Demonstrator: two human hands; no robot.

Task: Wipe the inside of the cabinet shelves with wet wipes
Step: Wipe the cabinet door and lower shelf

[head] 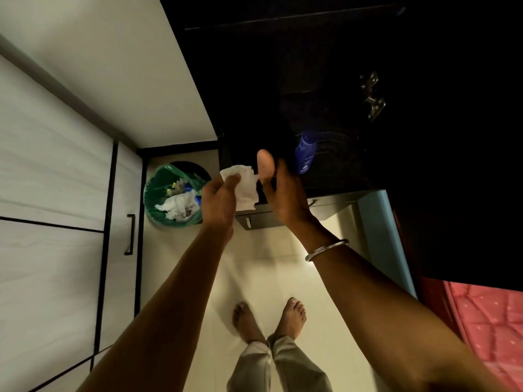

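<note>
Left hand (pixel 219 200) pinches a crumpled white wet wipe (pixel 244 186). Right hand (pixel 285 198), just beside, grips a pink oval object (pixel 265 165)

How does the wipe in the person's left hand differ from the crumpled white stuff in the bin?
The wipe is gripped by the left hand and hangs partly spread; the white wad lies loose in the green-lined bin. The wipe looks plain white; the wad is balled up with darker marks. The wipe sits beside the pink object in the right hand; the wad sits among rubbish. Both are thin, white and creased.
</note>
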